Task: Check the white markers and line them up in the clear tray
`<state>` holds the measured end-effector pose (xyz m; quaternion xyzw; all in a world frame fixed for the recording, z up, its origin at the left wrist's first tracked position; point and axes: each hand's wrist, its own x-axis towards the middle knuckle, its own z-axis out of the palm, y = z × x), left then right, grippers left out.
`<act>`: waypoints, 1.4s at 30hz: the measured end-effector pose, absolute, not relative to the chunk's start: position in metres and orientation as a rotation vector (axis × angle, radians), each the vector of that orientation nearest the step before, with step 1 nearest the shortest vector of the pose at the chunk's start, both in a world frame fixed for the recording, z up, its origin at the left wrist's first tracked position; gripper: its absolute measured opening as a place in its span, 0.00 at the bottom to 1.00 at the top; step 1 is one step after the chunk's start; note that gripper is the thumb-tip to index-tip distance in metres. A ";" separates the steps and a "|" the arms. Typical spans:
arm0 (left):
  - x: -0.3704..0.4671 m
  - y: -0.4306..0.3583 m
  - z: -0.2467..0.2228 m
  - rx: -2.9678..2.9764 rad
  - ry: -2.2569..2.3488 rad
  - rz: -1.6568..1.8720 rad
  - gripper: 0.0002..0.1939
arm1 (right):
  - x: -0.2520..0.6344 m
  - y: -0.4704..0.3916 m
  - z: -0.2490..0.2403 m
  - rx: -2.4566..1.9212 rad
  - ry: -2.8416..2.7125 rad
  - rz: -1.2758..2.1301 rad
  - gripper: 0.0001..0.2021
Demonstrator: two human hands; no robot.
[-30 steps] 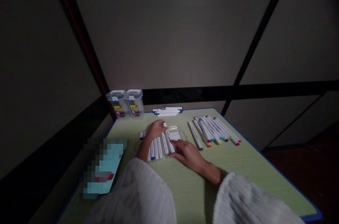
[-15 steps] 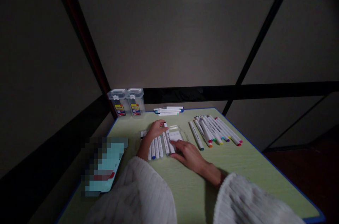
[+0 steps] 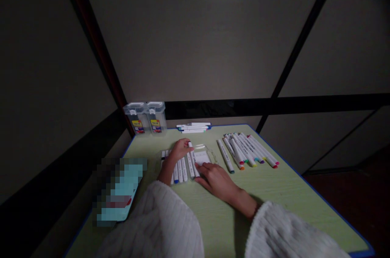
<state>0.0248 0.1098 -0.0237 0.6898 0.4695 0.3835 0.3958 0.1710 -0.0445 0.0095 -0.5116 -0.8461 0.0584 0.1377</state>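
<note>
Green counter (image 3: 283,201) carries lidded boxes (image 3: 156,120) beyond the clear tray (image 3: 202,157), loose markers (image 3: 243,147) right of it, and over it one marker (image 3: 193,155) narrowly gripped by left hand (image 3: 180,149) and right hand (image 3: 217,181).

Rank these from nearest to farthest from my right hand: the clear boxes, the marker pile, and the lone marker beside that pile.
1. Lone marker: just beyond the right hand, slightly to its right.
2. Marker pile: farther right.
3. Clear boxes: at the back left of the table.
</note>
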 end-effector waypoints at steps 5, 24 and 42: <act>0.026 0.111 -0.025 1.723 1.191 0.981 0.16 | 0.164 -0.049 0.017 -1.560 -2.513 0.068 0.19; 0.028 0.111 -0.028 1.655 1.154 0.996 0.18 | 0.156 -0.051 0.017 -1.630 -2.565 -0.118 0.21; 0.029 0.107 -0.020 1.584 1.146 0.985 0.16 | 0.160 -0.048 0.008 -1.490 -2.447 0.159 0.18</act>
